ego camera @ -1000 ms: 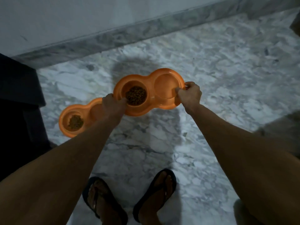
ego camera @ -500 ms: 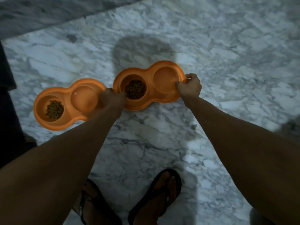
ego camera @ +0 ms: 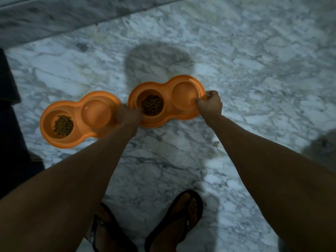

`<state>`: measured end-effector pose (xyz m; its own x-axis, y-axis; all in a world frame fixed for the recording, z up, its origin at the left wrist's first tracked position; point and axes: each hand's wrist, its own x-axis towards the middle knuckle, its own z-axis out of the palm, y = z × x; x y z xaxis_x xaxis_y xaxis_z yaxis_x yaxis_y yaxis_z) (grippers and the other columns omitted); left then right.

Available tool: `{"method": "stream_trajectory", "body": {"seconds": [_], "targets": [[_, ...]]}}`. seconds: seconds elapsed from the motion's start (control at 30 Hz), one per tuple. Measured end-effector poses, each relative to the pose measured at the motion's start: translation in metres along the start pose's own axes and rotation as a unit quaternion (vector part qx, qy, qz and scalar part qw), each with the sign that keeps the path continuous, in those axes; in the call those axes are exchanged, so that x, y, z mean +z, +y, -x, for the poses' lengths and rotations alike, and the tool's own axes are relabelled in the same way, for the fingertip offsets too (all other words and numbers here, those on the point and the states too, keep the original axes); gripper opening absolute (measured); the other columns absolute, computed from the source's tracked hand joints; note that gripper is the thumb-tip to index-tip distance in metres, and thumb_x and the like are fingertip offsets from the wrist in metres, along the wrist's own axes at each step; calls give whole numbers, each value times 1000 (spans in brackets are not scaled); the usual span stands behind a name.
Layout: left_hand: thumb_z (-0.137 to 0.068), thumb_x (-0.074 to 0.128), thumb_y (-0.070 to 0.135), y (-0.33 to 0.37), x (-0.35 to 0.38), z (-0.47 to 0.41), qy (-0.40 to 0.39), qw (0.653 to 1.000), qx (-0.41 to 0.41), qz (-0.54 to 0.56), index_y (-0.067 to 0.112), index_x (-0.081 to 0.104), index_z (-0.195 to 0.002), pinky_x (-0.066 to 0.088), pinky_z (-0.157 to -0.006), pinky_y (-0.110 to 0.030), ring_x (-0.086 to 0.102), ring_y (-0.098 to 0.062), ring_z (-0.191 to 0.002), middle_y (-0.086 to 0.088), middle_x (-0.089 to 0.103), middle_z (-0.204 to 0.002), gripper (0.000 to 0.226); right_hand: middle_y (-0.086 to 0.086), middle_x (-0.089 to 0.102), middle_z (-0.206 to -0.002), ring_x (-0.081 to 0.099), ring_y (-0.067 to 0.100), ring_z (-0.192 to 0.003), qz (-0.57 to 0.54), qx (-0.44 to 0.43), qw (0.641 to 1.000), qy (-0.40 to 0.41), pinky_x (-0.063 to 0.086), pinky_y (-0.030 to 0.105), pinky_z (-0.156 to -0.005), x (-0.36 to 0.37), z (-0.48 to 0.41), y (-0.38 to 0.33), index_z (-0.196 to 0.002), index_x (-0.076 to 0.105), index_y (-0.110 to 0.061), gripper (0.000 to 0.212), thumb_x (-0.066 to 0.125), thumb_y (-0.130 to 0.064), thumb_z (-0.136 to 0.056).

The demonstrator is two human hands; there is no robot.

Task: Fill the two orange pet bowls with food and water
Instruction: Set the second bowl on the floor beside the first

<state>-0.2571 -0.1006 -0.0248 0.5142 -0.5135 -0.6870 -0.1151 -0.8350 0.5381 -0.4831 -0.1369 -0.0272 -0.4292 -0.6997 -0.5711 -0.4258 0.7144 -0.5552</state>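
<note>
Two orange double pet bowls are side by side over the marble floor. The right bowl (ego camera: 169,91) holds brown kibble (ego camera: 152,104) in its left well; its right well looks glossy, possibly with water. My left hand (ego camera: 128,114) grips its left rim and my right hand (ego camera: 210,103) pinches its right rim. The left bowl (ego camera: 76,140) sits on the floor, with kibble (ego camera: 63,125) in its left well and a shiny right well. I cannot tell whether the right bowl touches the floor.
A grey marble skirting (ego camera: 54,20) runs along the wall at the top. A dark piece of furniture (ego camera: 11,124) stands at the left edge. My two feet in black flip-flops (ego camera: 174,220) are at the bottom, on the marble floor (ego camera: 254,88).
The held bowl has come down and sits beside the left bowl. The view has tilted downward, so the left bowl shows in full.
</note>
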Motion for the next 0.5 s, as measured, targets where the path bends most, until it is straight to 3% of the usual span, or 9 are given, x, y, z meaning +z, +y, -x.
{"method": "stream_trajectory", "body": {"seconds": [0.1,0.17,0.27,0.37,0.43,0.5], "targets": [[-85,73,27,22,-20,27,-2,1000,5,3,1,38,-145,52,-94,-48,57,-36,-117,-16,54,-132,74,11,52,-138,55,29,-121,-2,8,1000,-11,48,37,-97,-16,23,-24,-143,40,-8,66,68,-24,-85],[-83,74,35,41,-41,50,0,1000,6,-19,1,39,-145,53,-93,-52,58,-38,-118,-22,55,-133,79,13,50,-141,53,30,-125,-3,5,1000,-13,46,36,-99,-31,44,-47,-143,40,-8,66,68,-25,-86],[-74,73,44,79,-81,85,1,1000,16,-4,-7,61,-111,57,-75,-45,64,-27,-84,-17,64,-91,64,14,51,-140,52,29,-126,-6,-8,1000,-20,43,32,-94,-57,82,-93,-142,42,-8,63,65,-30,-88],[-92,62,27,131,-136,138,-12,1000,0,2,5,59,-78,54,-64,-27,61,-10,-61,-16,59,-80,26,12,50,-140,52,27,-125,-13,-29,999,-40,44,34,-97,-90,131,-149,-142,43,-10,59,63,-31,-90],[-95,57,27,161,-174,174,-32,999,-5,6,4,63,-90,56,-80,-36,69,-28,-88,-25,65,-102,24,11,49,-142,51,26,-125,-19,-47,997,-59,45,36,-99,-115,171,-189,-142,42,-11,58,62,-28,-91],[-93,62,30,192,-214,216,-10,999,14,32,-7,60,-122,50,-94,-43,60,-39,-114,-26,62,-124,47,10,47,-142,49,25,-126,-20,-69,995,-76,44,35,-97,-143,214,-229,-142,42,-11,56,61,-26,-91]]}}
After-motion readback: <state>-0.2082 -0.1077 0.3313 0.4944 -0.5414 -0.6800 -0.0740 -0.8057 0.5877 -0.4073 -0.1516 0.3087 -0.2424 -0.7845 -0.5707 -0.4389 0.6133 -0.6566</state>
